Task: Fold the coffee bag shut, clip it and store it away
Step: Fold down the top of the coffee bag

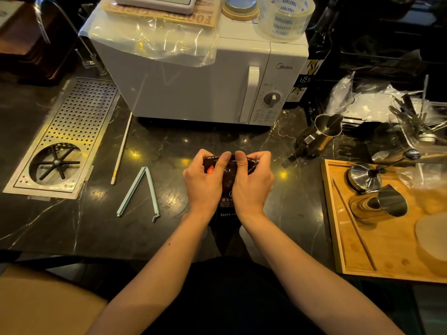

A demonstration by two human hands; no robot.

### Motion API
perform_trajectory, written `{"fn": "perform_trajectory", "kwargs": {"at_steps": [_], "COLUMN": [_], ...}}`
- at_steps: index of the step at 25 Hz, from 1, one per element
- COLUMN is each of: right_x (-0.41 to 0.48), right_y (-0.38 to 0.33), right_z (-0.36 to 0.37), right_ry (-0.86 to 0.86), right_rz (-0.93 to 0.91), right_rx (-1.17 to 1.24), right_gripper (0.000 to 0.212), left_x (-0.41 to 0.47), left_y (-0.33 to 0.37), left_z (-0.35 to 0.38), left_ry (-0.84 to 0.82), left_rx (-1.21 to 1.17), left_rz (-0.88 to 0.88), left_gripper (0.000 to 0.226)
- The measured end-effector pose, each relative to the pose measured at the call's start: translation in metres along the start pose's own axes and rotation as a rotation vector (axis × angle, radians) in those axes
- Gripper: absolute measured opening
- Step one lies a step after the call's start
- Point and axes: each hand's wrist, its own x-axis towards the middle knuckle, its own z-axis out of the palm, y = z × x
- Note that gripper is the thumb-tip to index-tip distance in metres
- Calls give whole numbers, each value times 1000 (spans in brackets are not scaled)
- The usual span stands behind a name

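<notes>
While your left hand (pixel 204 181) and right hand (pixel 251 182) sit side by side at the middle of the dark marble counter (pixel 169 151), both are closed on the top of the coffee bag (pixel 228 174). Thumbs lie on the near face of the bag, almost touching each other; the other fingers curl over its upper edge. The bag is dark, with an orange mark showing beside your left thumb and white print lower down between your wrists. It stands on the counter directly in front of the white microwave (pixel 193 81), apart from it. How far the top is folded cannot be told; your fingers cover it.

Clip: the pale blue bag clip (pixel 140 192) lies open in a V on the counter, to the left of your left hand, not touching the bag. A thin white stick (pixel 121 148) lies just beyond the clip, running up toward the microwave's left corner.

Left side: perforated metal drip tray (pixel 70 131) set into the counter, with a round rinser opening at its near end.

Right side: wooden tray (pixel 343 238) holding a metal tamper (pixel 362 180) and a small steel jug (pixel 390 201) lying on its side. A steel milk pitcher (pixel 324 131) stands beyond the tray, near the microwave's right corner.

On top of the microwave: clear plastic sheet (pixel 154 42) draped over the front, roll of clear tape (pixel 283 18) at the right
</notes>
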Motion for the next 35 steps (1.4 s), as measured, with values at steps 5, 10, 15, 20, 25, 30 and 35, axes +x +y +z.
{"fn": "perform_trajectory", "kwargs": {"at_steps": [5,10,15,20,25,30,35], "right_x": [1,2,6,7,10,25,54], "right_y": [1,-1,0,1,3,3,-16], "right_z": [-1,-3,-5,-6,-11,-34,-55], "right_ry": [6,-12,-20,-35,-87,-369,-679], "right_rz": [29,54,81,133,97,-41,-484], "right_rx": [69,105,144,176,204,104,-203], "right_gripper": [21,20,25,34,33,29,13], "left_x": [-1,0,3,5,13,19,43], "left_y": [-2,-1,-2,0,0,5,24], "left_z": [-1,0,-4,-9,-23,-42,-65], "left_ry": [-1,-6,-52,-126,-297,-369,-524], "left_rx": [-14,-33,-50,-89,-253,-75,288], "left_rz": [13,27,-27,-85,-224,-79,290], "left_gripper": [21,16,23,32,31,13,22]}}
